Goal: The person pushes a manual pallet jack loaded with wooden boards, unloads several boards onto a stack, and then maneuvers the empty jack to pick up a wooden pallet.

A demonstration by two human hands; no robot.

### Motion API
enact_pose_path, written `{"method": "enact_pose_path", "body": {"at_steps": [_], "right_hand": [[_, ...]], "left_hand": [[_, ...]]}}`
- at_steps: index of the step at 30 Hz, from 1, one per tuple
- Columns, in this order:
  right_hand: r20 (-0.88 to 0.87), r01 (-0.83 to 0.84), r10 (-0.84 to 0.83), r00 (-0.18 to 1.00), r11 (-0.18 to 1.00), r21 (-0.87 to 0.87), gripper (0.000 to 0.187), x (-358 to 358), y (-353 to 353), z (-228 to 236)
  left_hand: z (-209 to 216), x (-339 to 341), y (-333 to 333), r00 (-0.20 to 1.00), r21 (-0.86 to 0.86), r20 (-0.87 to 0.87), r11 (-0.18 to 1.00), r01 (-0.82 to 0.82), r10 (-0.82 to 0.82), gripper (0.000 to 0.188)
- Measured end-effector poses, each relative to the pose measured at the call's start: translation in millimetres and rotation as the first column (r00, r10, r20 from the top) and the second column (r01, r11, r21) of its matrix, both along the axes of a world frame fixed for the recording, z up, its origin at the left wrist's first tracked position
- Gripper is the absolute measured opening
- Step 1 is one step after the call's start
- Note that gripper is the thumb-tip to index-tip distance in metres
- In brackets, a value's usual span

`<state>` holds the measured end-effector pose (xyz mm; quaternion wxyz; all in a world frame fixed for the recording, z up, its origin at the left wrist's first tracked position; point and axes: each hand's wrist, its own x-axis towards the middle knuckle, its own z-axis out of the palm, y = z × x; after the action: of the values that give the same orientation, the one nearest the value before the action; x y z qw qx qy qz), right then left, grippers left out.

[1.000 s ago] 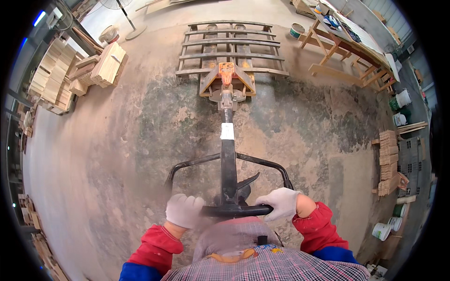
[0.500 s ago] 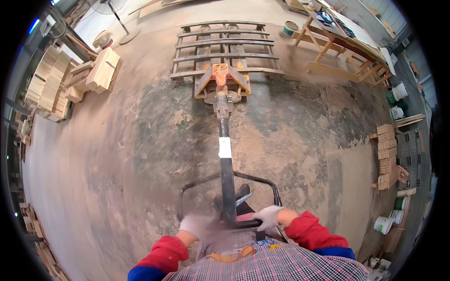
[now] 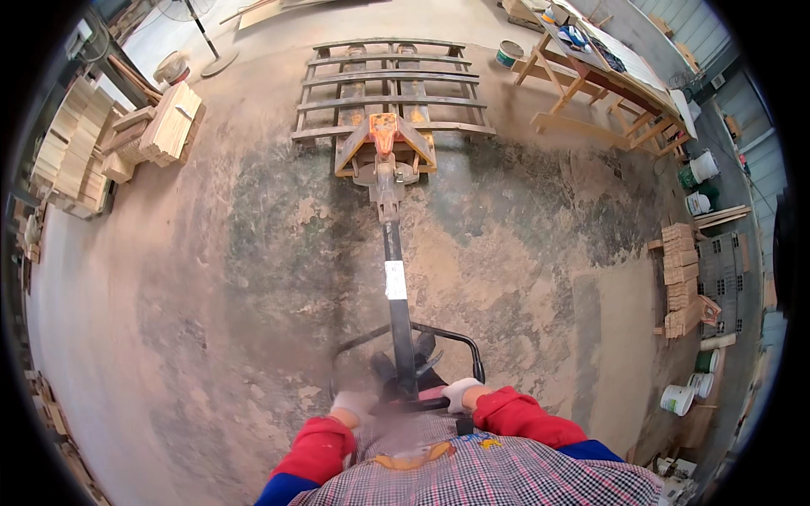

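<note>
A yellow and orange pallet jack stands ahead of me, its forks under a slatted wooden pallet. Its long black handle runs back toward my body and ends in a looped black frame and a crossbar. My right hand, in a whitish glove, is closed round the right part of the crossbar. On the other side, my left hand, also gloved, grips the handle's left part; a hazy smudge blurs its fingers. My dark shoes show beneath the handle.
Stacked timber and a standing fan are at far left. A wooden workbench stands at far right, with a bucket beside it. Along the right lie wood bundles, a grey plastic pallet and white buckets.
The whole scene has shifted slightly left in view. The crossbar end sits a little closer to my body, both hands still on it. My shoes show more; the pallet keeps its place on the forks.
</note>
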<state>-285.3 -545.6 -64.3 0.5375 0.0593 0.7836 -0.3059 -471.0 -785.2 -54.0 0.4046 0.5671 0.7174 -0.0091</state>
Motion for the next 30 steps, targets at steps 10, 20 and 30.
{"method": "enact_pose_path", "body": {"at_steps": [10, 20, 30], "right_hand": [[-0.429, 0.259, -0.237, 0.871, 0.966, -0.007, 0.041, -69.8, 105.2, 202.5], [-0.048, 0.011, -0.011, 0.999, 1.0, 0.016, 0.041, 8.4, 13.2, 10.7], [-0.532, 0.277, -0.235, 0.813, 0.961, 0.0, 0.038, -52.9, 122.0, 200.6]], "left_hand": [[155.9, -78.0, 61.4, 0.904, 0.744, -0.346, 0.661, 0.099, 0.253, 0.019], [-12.7, 5.5, -10.6, 0.973, 0.125, -0.155, 0.974, 0.191, -0.171, 0.02], [164.8, -67.6, 84.5, 0.896, 0.739, -0.373, 0.661, 0.13, 0.241, 0.018]]}}
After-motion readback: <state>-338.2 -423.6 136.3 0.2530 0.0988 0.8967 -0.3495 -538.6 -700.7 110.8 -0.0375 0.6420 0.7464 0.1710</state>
